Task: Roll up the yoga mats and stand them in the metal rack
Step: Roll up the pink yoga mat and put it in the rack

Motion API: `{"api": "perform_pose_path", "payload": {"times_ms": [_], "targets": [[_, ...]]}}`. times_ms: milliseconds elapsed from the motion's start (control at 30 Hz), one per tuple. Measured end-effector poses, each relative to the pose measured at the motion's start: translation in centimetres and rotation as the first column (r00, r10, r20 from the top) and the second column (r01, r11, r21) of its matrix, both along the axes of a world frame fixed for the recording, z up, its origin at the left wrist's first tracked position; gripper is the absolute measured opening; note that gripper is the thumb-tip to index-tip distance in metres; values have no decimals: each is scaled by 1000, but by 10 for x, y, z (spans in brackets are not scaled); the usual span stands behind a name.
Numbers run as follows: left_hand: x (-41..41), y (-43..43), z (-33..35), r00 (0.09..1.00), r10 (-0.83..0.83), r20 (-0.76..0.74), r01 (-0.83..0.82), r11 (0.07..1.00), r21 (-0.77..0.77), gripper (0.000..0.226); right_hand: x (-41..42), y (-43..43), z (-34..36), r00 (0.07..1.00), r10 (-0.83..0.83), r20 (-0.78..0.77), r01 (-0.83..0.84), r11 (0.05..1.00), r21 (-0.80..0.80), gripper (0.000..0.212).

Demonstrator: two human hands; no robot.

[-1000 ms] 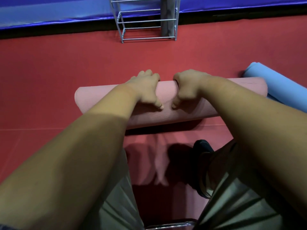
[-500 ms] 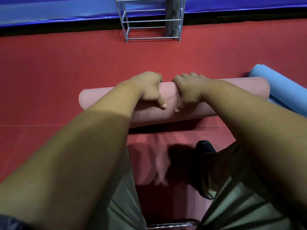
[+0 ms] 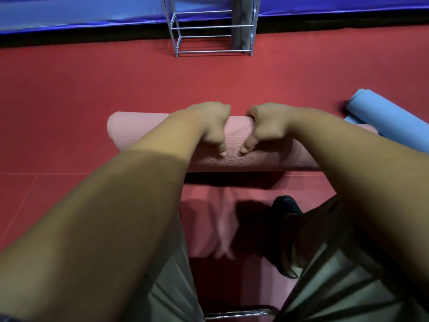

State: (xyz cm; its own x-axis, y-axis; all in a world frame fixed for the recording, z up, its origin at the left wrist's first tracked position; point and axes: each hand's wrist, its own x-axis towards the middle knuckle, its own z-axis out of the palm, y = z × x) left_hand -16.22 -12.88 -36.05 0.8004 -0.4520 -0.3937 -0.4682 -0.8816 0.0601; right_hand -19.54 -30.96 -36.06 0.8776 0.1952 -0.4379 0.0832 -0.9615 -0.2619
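Pink mat (image 3: 235, 138): rolled into a thick tube, it lies crosswise on the red floor (image 3: 92, 89), right in front of the person.
Left hand (image 3: 209, 126): clamped on the roll just left of its middle; the fingers curl over the top and down the far side, out of sight, and the thumb (image 3: 221, 151) presses into the near face.
Right hand (image 3: 267, 125): the mirror of the left, just right of the middle; the fingers hook over the far side, and the thumb (image 3: 246, 148) is planted on the near face.
Gap between the hands: narrow, with a strip of ribbed pink surface showing between the two thumbs, which sit near each other but apart.
Near side of the roll: a paler pink strip (image 3: 204, 219) lies flat between the person's legs; deep shadow hides whether it joins the roll.
Blue mat (image 3: 390, 122): rolled, lying at an angle on the floor at the pink roll's right end; the forearm hides whether they touch.
Metal rack (image 3: 209, 51): it stands on the far edge of the floor against the blue padding (image 3: 69, 12), well apart from the hands.
Grey mat (image 3: 241, 24): rolled and upright in the right side of the rack.
Lower frame: light trousers (image 3: 167, 287) and one dark shoe (image 3: 285, 205).
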Motion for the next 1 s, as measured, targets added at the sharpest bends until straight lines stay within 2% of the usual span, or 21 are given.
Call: {"api": "perform_pose_path", "payload": {"times_ms": [100,200,267,433,533,633,800,933,1000], "targets": [[4,4,4,998,37,-41,-37,999,-4,80,-1,4,-1,998,57,35,-58,998,10,92],[6,8,5,996,48,-70,-48,999,1,79,-6,13,-1,991,106,81,-102,993,-61,120],[6,9,4,994,46,-100,-45,999,17,80,-7,16,-3,991,108,79,-100,991,-92,128],[0,9,-5,991,58,-124,-52,997,50,88,-5,15,1,994,90,57,-87,994,-60,94],[-9,5,-8,999,-24,-39,27,995,92,108,-2,8,-2,998,57,38,-55,998,-37,76],[-12,2,-9,999,-46,22,43,994,105,113,0,5,-1,1000,19,20,-19,1000,2,77],[-1,6,-4,1000,27,-13,-27,999,30,84,2,6,-1,999,47,-12,-47,999,15,85],[4,8,-7,994,65,-84,-66,998,-7,90,-2,16,-2,990,143,21,-137,976,-168,111],[4,8,-10,993,56,-108,-57,998,-2,85,-1,20,-5,992,128,14,-123,974,-190,107]]}}
